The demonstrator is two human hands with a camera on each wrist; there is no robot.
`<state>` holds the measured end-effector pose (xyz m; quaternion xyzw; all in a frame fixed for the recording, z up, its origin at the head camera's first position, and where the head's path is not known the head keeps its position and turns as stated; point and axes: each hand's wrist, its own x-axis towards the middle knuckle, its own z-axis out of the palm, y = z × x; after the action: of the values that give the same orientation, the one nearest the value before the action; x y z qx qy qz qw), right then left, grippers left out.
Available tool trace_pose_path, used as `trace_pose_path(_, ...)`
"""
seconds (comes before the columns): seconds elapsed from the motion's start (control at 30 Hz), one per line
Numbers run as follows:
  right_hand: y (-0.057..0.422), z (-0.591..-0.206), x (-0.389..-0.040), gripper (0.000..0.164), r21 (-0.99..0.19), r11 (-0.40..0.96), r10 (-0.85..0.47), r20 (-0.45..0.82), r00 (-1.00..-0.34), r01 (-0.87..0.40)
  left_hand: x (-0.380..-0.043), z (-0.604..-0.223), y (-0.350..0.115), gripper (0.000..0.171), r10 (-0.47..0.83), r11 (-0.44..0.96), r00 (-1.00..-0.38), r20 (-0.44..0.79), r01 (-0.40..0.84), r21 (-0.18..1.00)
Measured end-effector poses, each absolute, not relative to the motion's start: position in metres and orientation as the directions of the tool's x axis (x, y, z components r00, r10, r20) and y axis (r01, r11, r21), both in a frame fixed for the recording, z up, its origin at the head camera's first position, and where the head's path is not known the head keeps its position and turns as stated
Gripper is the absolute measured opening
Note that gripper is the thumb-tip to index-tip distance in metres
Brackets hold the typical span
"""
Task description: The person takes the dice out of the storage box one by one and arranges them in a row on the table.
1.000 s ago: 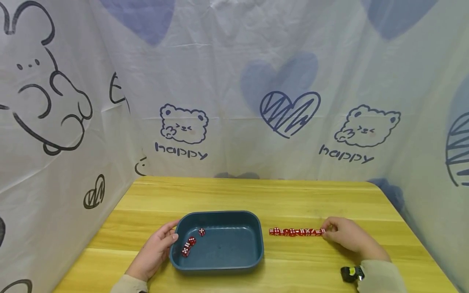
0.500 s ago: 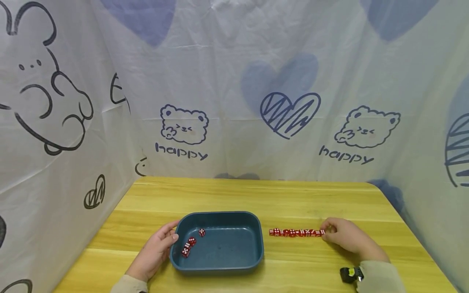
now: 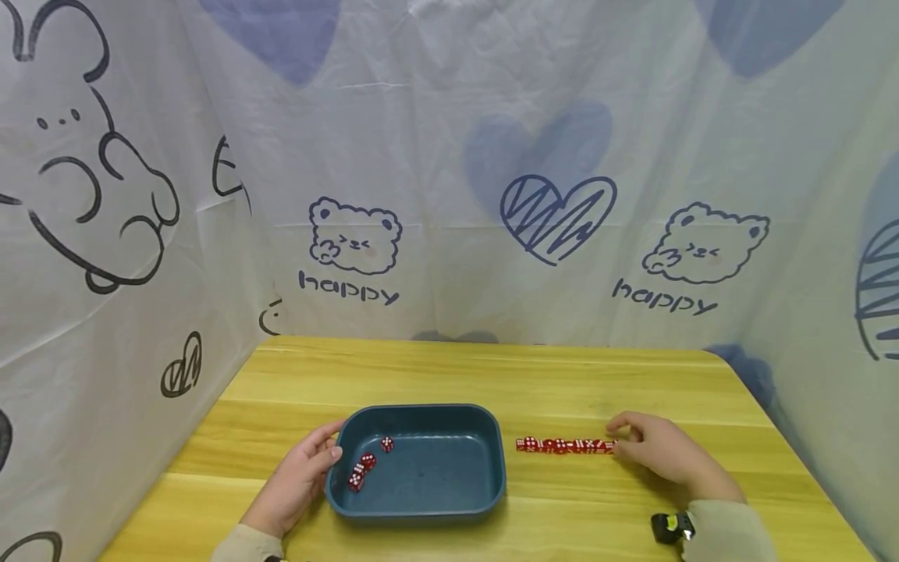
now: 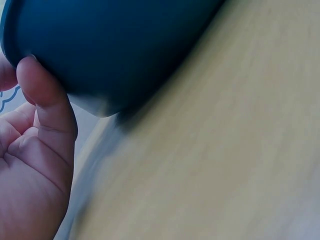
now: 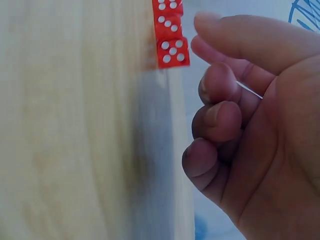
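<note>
In the head view a dark teal rectangular tray (image 3: 414, 516) stands left of the middle. My left hand (image 3: 295, 480) grips its left end, thumb at the rim and fingers along the outer wall. Several red dice (image 3: 357, 481) with white spots lie inside it near that end. To the tray's right, a straight row of red dice (image 3: 565, 446) runs across the table. At the row's right end is my right hand (image 3: 663, 453), fingers loosely bent and holding nothing. The right wrist view shows its fingertips just apart from the end die (image 5: 173, 52), five spots facing the camera.
The yellow wood-grain table (image 3: 449, 375) carries the tray and the row. White cloth (image 3: 449, 273) with bear and heart drawings hangs behind it and along both sides. A small black device (image 3: 670, 528) sits at the right cuff.
My right thumb and fingers have come off the end die and spread apart, with the index finger raised. The dice row stays in place. My left hand and the tray have not moved.
</note>
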<state>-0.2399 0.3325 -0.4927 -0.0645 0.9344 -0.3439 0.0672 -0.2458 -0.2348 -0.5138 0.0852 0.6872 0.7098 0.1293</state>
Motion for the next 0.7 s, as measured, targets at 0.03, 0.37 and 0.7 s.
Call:
trace_pose_path(0.03,0.331,-0.491,-0.240,0.031,-0.650,0.756,-0.166,-0.075,-0.983,-0.078,-0.246,-0.514,-0.235,0.062,0.301,-0.022,-0.952,-0.058,-0.068,0.997)
trace_pose_path(0.37,0.316,-0.482,-0.242,0.034,-0.648,0.749,-0.181,0.001,-0.983,-0.138,-0.248,-0.511,-0.235,0.064,0.302,-0.015,-0.951,-0.065,-0.073,0.997)
trace_pose_path(0.7,0.281,-0.471,-0.242,0.036,-0.644,0.735,-0.235,0.051,-0.971,-0.212,-0.248,-0.513,-0.234,0.060,0.262,-0.008,-0.961,-0.091,-0.096,0.995)
